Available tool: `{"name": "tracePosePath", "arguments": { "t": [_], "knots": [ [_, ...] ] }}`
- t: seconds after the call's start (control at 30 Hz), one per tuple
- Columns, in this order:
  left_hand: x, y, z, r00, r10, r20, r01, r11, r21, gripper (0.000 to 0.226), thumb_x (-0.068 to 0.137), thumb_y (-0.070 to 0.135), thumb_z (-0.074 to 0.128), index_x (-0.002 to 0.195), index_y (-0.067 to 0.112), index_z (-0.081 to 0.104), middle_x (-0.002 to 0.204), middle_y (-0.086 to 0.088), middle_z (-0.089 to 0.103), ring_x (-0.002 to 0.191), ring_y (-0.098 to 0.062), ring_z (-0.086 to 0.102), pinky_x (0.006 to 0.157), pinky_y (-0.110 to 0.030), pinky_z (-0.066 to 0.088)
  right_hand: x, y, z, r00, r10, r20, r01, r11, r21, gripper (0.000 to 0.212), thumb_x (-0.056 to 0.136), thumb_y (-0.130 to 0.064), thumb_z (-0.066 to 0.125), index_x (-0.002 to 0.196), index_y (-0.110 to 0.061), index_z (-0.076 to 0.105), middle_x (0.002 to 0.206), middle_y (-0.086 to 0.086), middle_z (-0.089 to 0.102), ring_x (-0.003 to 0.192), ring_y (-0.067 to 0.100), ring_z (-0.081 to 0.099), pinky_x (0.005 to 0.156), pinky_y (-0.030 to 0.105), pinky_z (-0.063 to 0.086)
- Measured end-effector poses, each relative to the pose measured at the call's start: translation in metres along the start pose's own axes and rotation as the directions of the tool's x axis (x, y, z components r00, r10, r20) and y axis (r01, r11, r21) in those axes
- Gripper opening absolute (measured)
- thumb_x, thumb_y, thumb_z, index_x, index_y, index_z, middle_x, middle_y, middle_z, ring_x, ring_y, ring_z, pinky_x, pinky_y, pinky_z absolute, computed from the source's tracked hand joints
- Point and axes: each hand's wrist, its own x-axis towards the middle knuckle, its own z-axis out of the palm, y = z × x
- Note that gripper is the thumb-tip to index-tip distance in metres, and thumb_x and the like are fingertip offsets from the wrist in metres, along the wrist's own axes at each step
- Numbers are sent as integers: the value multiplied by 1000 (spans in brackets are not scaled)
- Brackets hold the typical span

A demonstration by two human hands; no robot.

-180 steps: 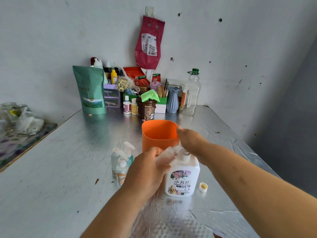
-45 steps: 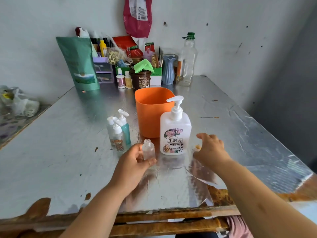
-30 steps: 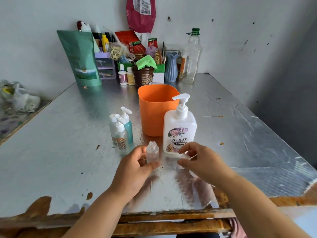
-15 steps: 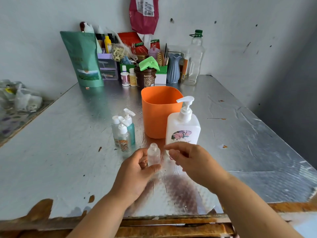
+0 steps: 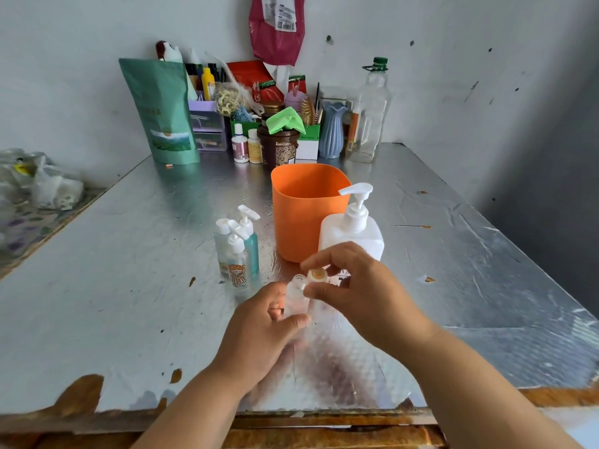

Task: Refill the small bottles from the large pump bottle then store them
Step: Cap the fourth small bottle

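Left hand wrapped around a small clear bottle, thumb across the front, bottle upright on the desk with its neck open. Right hand just beside it, pinching a small cap between thumb and fingers, cap tilted, right next to the bottle's mouth, not yet on it. Directly behind the hands, a large white pump bottle, nozzle pointing left, lower part hidden by the right hand. Touching or nearly touching it on the left, an orange cup, square-mouthed, nothing visible inside. Left of the cup, a tight cluster of three small bottles with white tops, one teal, one with a cartoon label. Farther back, against the wall, a crowd of odds and ends: a green pouch, a blue ribbed vase, a tall clear bottle with a green cap, a brown tub with a green cloth on top. Above, a red bag hanging on the wall. Near edge of the desk worn, foil covering torn.
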Motion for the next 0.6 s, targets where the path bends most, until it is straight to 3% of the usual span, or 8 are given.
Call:
{"name": "tracePosePath", "arguments": {
  "t": [0.13,0.3,0.47,0.6],
  "knots": [
    [-3,6,-1,1000,-5,11,5,1000,28,47,88,44,66,127,49,42,123,3,62,118,-14,56,103,-29,45,13,-19,-3,993,-69,97,86,980,-180,28,80,-22,73,106,-31,68,84,-23,53,78,-5,52,64,1,38],
    [-4,9,-2,1000,-13,-12,13,1000,23,55,87,43,68,137,38,46,127,11,61,109,-2,53,95,-16,39,26,-28,-9,969,-16,248,109,924,-367,29,83,-19,71,109,-32,67,100,-16,63,89,2,54,67,1,36],
    [-3,7,-1,1000,12,-3,-12,1000,10,39,87,43,68,117,49,45,123,10,64,111,-5,58,93,-17,45,31,-37,-5,945,-32,325,208,828,-522,29,86,-17,67,110,-34,65,105,-10,68,87,8,63,65,8,42],
    [-4,6,-1,999,32,3,-32,999,14,40,86,43,69,118,51,47,116,29,59,104,4,56,83,-5,40,35,-47,-2,938,-24,347,252,735,-629,34,87,-40,63,119,-29,61,107,-9,67,93,12,62,74,18,41]
  ]
}}
